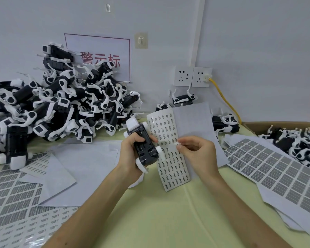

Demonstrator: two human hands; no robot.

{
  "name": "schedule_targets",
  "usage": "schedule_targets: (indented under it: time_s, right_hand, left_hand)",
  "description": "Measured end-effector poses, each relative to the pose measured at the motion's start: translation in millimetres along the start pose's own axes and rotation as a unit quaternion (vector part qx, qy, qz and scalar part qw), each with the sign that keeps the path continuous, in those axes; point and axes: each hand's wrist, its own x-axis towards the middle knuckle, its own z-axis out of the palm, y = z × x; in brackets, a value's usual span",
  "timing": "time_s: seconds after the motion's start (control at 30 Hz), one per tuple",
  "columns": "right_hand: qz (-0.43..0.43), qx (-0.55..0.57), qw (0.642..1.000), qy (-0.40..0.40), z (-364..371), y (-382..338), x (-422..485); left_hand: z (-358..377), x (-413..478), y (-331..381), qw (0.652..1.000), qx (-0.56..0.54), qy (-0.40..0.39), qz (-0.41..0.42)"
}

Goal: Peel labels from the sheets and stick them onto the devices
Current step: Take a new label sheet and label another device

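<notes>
1. Table (159,212) cloth, pale yellow-green, lay nearest, with two bare forearms crossing it toward the middle.
2. At the near left corner, left sheets (13,203) of grey labels overlapped one another and some blank white paper.
3. The left hand (131,154) gripped a device (145,147), fingers curled round its black body. The device was tilted, one white end pointing away, and held up off the table.
4. The right hand (197,151) pinched a small pale label (172,144) between thumb and forefinger, just beside the device.
5. Under both hands lay the sheet (174,169), a long strip of small printed labels running near to far. Its far end curled upward against a blank page (195,119).
6. To the right, more right sheets (276,169) of grey rectangular labels were fanned across the table.
7. Beyond them a cardboard box (258,125) held a heap of black-and-white devices.
8. At the far left a tall pile (61,101) of the same devices leaned against the wall.
9. On the wall were two sockets (191,76), with a yellow cable (225,99) plugged into the right one. There was also a red-bordered sign (100,58) and a clear hook (141,40).
</notes>
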Motion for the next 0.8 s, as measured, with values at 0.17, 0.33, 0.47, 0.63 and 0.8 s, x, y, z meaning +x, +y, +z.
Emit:
schedule_targets:
  time_s: [0.17,0.33,0.47,0.63,0.8]
  right_hand:
    - [-0.034,-0.049,0.998,0.013,1.1,-0.9,-3.8]
    - [-0.058,-0.092,0.994,0.019,3.1,0.0,-4.5]
    - [-0.092,-0.123,0.988,0.013,4.1,2.8,-4.4]
    - [-0.121,-0.133,0.984,0.012,2.7,4.9,-5.4]
    - [-0.151,-0.139,0.979,0.002,2.9,4.8,-3.3]
  left_hand:
    - [-1.4,1.4,-1.2,1.000,0.006,0.004,0.005]
    - [-0.9,0.9,-1.9,1.000,0.005,0.002,0.006]
    - [0.3,0.3,-2.3,1.000,0.009,0.004,0.002]
    - [1.1,0.0,-1.7,1.000,0.004,0.018,-0.011]
    - [-0.6,2.3,-1.0,0.998,-0.018,0.055,-0.013]
